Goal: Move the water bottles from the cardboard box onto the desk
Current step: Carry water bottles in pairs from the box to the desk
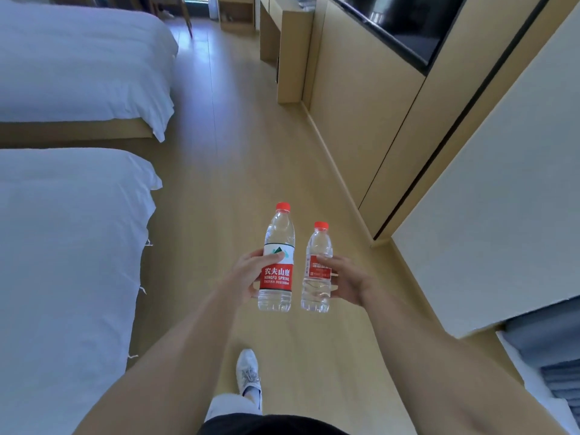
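Walking down a wood-floored aisle, a person carries two water bottles upright at arm's length, one per hand, a hold that seems meant to keep both steady and in sight on the way to the desk. Two white beds line the left of the room. The left hand wraps its fingers round the label of the big bottle, thumb across the front. Just beside it, not touching, the small bottle sits in the right hand, whose fingers curl round from behind. One shoe steps forward below. A pale wood desk stands well ahead on the right, the likely destination. No cardboard box is in view.
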`<state>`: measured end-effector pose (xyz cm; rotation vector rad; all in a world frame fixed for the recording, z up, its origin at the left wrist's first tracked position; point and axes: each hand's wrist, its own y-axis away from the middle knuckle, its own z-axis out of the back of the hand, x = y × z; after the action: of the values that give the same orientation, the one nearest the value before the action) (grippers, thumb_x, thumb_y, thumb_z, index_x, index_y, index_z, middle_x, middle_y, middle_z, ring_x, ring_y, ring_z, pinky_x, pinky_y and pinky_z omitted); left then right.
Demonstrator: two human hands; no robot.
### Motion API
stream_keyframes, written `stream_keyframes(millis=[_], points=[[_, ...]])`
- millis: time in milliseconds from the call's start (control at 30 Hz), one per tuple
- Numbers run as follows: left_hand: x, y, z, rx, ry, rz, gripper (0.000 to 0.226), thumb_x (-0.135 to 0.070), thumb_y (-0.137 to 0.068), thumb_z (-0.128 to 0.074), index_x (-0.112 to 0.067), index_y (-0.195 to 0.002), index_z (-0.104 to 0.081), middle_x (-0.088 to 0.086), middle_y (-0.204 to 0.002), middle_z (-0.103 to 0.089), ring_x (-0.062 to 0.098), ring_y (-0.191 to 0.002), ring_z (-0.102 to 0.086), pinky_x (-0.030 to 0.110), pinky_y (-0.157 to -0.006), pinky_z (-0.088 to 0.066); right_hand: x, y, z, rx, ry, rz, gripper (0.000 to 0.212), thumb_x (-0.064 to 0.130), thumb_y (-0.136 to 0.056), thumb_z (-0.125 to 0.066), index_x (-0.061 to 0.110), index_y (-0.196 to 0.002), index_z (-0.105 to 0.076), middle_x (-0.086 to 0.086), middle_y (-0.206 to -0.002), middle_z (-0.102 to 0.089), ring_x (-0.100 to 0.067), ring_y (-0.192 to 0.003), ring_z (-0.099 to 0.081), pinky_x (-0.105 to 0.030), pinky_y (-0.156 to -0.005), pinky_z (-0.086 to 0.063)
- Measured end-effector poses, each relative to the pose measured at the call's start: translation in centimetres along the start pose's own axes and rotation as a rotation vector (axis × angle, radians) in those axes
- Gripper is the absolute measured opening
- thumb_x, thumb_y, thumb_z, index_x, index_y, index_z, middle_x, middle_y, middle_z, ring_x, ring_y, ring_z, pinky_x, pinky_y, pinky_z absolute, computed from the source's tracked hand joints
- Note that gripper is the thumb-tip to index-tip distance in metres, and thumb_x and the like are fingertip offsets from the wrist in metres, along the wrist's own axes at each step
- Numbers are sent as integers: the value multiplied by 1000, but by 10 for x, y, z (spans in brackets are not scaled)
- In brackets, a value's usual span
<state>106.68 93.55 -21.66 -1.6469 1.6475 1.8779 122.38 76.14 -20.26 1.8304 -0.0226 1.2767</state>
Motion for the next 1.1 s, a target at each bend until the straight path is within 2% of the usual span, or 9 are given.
stream_keyframes(millis=[233, 367, 600, 733, 900, 1100], points=[[-96, -86, 59, -66, 12, -8, 38, -29, -77, -85, -24, -112, -72, 7, -102, -78, 27, -98, -74, 53, -90, -58, 100, -108, -42, 34, 42, -13, 39, 25, -93, -67, 9, -127, -58, -10, -102, -69, -27, -90, -67, -47, -77, -57], [-137, -128, 87, -104, 18, -4, 34, -27, -78, -84, -23, -110, -72, 8, -99, -78, 28, -94, -74, 55, -91, -56, 145, -158, -61, 75, 76, -7, 39, 25, -94, -66, 6, -127, -59, -8, -94, -70, -25, -83, -67, -43, -68, -55], [-197, -202, 123, -145, 84, -11, 34, -24, -82, -81, -20, -113, -69, 9, -99, -78, 25, -88, -74, 43, -76, -61, 213, -257, -79, 142, 106, -31, 30, 25, -93, -67, 9, -118, -63, -7, -92, -71, -25, -82, -68, -44, -70, -56], [-231, -257, 141, -189, 107, -20, 35, -23, -83, -79, -19, -116, -69, 12, -106, -76, 27, -95, -72, 44, -79, -60, 251, -328, -84, 200, 133, -49, 23, 26, -93, -68, 12, -111, -66, -6, -91, -72, -25, -83, -68, -45, -72, -57], [-296, -333, 160, -244, 114, -10, 37, -26, -85, -77, -16, -119, -66, 12, -106, -73, 27, -94, -70, 46, -82, -60, 319, -418, -87, 249, 144, -67, 20, 26, -94, -67, 12, -109, -65, -5, -87, -70, -22, -78, -67, -40, -64, -56], [-374, -413, 173, -267, 164, -14, 38, -30, -83, -79, -19, -116, -67, 6, -98, -74, 22, -85, -72, 37, -65, -59, 404, -505, -84, 294, 164, -83, 27, 26, -94, -66, 10, -116, -63, -7, -94, -69, -25, -83, -66, -42, -69, -55]])
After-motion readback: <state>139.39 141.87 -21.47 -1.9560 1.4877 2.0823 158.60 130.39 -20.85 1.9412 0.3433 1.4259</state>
